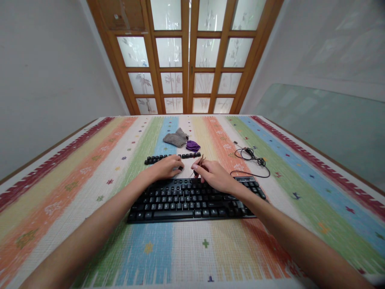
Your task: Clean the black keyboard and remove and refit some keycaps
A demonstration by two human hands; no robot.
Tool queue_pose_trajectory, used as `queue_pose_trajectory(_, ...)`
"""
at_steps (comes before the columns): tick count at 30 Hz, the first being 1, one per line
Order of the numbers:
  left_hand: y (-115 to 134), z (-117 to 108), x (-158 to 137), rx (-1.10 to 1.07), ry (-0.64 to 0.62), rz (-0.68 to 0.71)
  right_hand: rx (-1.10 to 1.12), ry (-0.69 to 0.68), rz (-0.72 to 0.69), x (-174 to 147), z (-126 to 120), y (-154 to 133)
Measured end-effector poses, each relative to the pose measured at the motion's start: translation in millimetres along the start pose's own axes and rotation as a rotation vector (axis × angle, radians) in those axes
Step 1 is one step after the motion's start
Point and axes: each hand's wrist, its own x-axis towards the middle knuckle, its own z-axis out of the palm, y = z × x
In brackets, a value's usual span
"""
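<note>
A black keyboard (177, 199) lies across the striped cloth in front of me. Beyond its back edge, several loose black keycaps (156, 158) stand in two rows. My left hand (169, 166) is bent over the gap between the keyboard and those rows, its fingers curled around what looks like a black keycap (180, 168). Over the keyboard's back row, my right hand (215, 173) pinches a thin wire tool (201, 160) with a brownish end; its wire points down at the keys. The fingers hide part of the tool and the keys below.
Behind the keycaps lie a crumpled grey cloth (176, 138) and a small purple cloth (193, 145). A black cable (251, 154) is coiled at the right behind the keyboard. The striped tablecloth (192, 249) covers the table; glazed wooden doors (189, 72) stand beyond.
</note>
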Motion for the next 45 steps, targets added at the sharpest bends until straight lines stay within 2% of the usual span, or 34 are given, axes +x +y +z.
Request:
queue_pose_trajectory(7, -4.7, -6.1, 7.0, 0.064, 0.143, -0.082, -0.004, -0.028, 0.009, -0.6, -0.5, -4.2)
queue_pose_trajectory(17, -12.8, -2.7, 8.1, 0.185, 0.133, -0.153, 0.029, -0.06, -0.072, -4.7, 2.9, -5.6)
queue_pose_trajectory(26, -21.9, -0.7, 2.5, 0.202, 0.146, -0.163, 0.06, -0.105, -0.05, -1.8, 11.5, -4.9)
queue_pose_trajectory(30, -23.6, 1.3, 1.2, 0.202, 0.164, -0.165, 0.008, -0.102, -0.088, -2.6, 11.4, -9.9)
queue_pose_trajectory(36, -25.0, 4.1, 0.5, 0.228, 0.167, -0.172, -0.133, -0.171, -0.195, -9.8, 18.8, -14.8)
queue_pose_trajectory(45, -23.8, 4.1, -1.7, 0.203, 0.189, -0.173, -0.286, -0.099, -0.159, -1.1, 35.3, -21.7)
